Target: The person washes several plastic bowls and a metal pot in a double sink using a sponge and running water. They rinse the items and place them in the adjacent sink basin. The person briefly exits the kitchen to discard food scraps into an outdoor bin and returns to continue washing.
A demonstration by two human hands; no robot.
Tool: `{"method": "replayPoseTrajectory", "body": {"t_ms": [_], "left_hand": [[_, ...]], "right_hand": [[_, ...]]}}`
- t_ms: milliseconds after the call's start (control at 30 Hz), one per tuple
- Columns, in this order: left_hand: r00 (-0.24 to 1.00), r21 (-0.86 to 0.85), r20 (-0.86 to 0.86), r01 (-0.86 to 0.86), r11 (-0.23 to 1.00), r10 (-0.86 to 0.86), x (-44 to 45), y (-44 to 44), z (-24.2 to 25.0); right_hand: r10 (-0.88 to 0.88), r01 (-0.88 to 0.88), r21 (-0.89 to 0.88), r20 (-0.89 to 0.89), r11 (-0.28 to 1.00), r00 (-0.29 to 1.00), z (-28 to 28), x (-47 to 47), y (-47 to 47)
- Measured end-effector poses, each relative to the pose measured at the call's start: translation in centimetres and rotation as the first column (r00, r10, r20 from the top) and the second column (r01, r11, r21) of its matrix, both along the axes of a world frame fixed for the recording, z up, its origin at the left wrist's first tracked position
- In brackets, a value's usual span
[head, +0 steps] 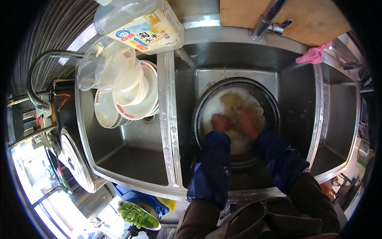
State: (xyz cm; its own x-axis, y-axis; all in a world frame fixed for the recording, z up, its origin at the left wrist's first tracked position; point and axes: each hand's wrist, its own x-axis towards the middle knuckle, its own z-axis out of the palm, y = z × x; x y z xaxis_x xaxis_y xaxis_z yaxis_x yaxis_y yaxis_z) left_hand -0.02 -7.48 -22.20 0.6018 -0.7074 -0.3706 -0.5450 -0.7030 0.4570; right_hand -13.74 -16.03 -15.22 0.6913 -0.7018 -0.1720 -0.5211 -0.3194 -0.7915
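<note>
A round black tub (273, 103) of whitish, sudsy water (210, 101) sits in the middle basin of a steel sink. Both my hands are low in it, blurred and partly under the suds. My left hand (220, 122) is at the left of the water with its fingers bent. Close by on the right, my right hand (249, 124) reaches in beside a pale rounded edge (261, 111), possibly a dish. A yellowish-brown mass (231, 101) shows in the water just beyond them. What the fingers hold is hidden. Blue sleeve covers (210, 167) protect both forearms.
Stacked white plates (104, 112), bowls and clear plastic tubs (98, 65) fill the back of the left basin (131, 155). A large detergent jug (143, 27), a faucet (264, 22), a wooden board (304, 18) and a pink cloth (313, 55) line the back. Leafy greens (137, 215) sit front left.
</note>
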Motion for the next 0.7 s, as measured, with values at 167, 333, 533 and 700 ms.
{"method": "replayPoseTrajectory", "body": {"t_ms": [167,333,533,700], "left_hand": [[0.904,-0.332,-0.066,-0.42,0.845,0.423,1.0,-2.5,4.7],[0.977,-0.385,-0.177,-0.178,0.906,0.117,-1.0,-0.1,-0.5],[0.27,-0.101,-0.954,-0.696,0.711,0.129,-1.1,1.0,7.7],[0.264,-0.097,-0.957,-0.676,0.73,0.117,-1.1,-1.6,17.2]], "right_hand": [[0.294,-0.32,-0.099,-0.214,0.942,0.932,5.3,-2.8,1.9],[-0.07,0.15,0.158,-0.426,0.976,0.902,5.8,-1.6,0.7],[-0.26,0.295,0.18,-0.195,0.938,0.946,7.8,-3.7,-2.2],[-0.289,0.18,0.876,-0.048,0.448,0.956,12.8,-3.7,-3.8]]}}
